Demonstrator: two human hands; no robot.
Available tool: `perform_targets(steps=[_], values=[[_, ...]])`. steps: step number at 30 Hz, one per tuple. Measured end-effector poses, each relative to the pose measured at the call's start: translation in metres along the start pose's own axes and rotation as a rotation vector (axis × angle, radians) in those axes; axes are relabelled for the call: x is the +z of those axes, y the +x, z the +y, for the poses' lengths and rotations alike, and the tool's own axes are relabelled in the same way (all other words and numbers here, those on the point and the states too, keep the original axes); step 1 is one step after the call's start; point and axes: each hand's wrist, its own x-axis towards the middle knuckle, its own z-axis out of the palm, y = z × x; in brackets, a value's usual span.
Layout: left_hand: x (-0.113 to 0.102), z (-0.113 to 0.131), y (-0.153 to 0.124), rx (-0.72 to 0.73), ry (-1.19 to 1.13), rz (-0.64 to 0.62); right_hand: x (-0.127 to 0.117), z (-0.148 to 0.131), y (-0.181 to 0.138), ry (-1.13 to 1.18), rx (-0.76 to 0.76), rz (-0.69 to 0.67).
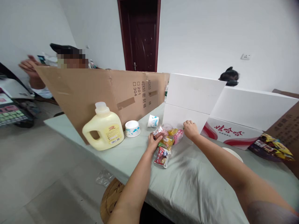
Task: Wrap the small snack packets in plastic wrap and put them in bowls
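My left hand (153, 142) is closed on a red-brown wrapped snack packet (160, 132) at the left of a small pile on the table. In that pile lie yellow wrapped snacks (167, 142), a pink packet (178, 136) and a red-and-white snack packet (162, 157) nearest me. To the right of the pile, my right hand (191, 129) has its fingers curled in front of a white cardboard panel (187, 116). What those fingers hold, if anything, is hidden. Behind the pile a blue-patterned paper cup (153, 121) lies tipped over.
A yellow jug (105, 129) and a paper bowl (132, 128) stand left, before a brown cardboard divider (98, 90). A white-and-red box (231, 133), snack bag (271, 147) and white plate (233, 153) are right. Two people are behind the dividers; one's hand (30, 67) is raised.
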Motion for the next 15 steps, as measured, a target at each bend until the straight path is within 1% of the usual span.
perform_targets(steps=[4, 8, 12, 15], values=[[-0.003, 0.001, 0.002, 0.070, 0.131, 0.024, 0.002, 0.009, -0.013, 0.003, -0.030, 0.022], [0.000, -0.001, 0.003, 0.125, 0.221, -0.001, 0.003, 0.020, -0.023, 0.013, -0.028, 0.045], [0.002, -0.004, 0.001, 0.157, 0.287, 0.021, 0.003, 0.037, -0.030, 0.038, 0.054, 0.064], [0.000, -0.003, 0.000, 0.194, 0.313, 0.063, 0.000, 0.055, -0.038, 0.062, 0.171, 0.086]])
